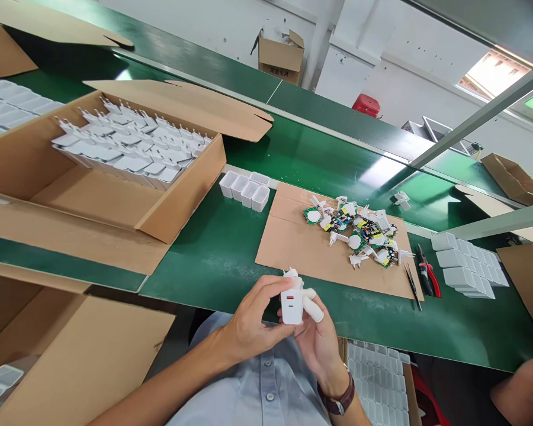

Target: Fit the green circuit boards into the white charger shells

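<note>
A white plug-in charger (292,310) is held between both hands in front of my body, its end with a red USB port and a small slot facing me. My left hand (253,316) grips it from the left, fingers curled over its top. My right hand (318,340), with white covers on some fingertips, closes on its right side. Beyond the hands lies a cardboard sheet (284,236) carrying a heap of circuit boards with white plug parts (359,228). Several white charger housings (244,190) stand upright left of the sheet.
An open cardboard box (195,183) with rows of white chargers (128,142) stands left. Tweezers (412,287) and red-handled pliers (429,275) lie by the sheet's right edge, near stacked white housings (466,263). A metal post (475,121) rises at right. Another person's arm (524,390) shows lower right.
</note>
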`<state>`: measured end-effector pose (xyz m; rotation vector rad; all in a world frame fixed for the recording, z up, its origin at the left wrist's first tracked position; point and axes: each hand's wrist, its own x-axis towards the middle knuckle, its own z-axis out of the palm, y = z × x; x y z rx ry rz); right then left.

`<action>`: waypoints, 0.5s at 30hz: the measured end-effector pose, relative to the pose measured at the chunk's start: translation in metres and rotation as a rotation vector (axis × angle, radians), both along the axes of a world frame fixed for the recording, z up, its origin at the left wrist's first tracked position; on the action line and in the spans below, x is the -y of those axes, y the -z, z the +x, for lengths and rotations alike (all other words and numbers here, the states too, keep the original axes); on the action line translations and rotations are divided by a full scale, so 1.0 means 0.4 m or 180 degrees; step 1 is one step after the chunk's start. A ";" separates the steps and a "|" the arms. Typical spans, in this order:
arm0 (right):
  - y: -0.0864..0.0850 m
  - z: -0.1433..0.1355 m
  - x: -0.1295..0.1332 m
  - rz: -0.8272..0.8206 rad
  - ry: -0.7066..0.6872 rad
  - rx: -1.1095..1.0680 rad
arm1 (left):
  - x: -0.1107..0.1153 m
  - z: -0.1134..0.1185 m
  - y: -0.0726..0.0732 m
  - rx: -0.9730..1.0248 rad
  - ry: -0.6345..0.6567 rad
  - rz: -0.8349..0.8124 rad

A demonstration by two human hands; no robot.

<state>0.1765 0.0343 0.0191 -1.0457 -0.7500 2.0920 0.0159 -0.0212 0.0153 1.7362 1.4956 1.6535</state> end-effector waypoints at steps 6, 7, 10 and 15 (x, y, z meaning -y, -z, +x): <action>0.018 0.056 -0.059 0.3208 -0.0434 0.1703 | 0.003 -0.034 0.051 0.0235 -0.0047 -0.0621; 0.023 0.063 -0.066 0.3555 -0.0557 0.1823 | 0.002 -0.036 0.055 0.0278 -0.0099 -0.0752; 0.041 0.070 -0.076 0.4010 -0.0625 0.1903 | -0.001 -0.034 0.057 0.0333 -0.0146 -0.1107; 0.054 0.053 -0.069 0.3827 -0.0556 0.1980 | -0.002 -0.031 0.070 0.0222 -0.0200 -0.1470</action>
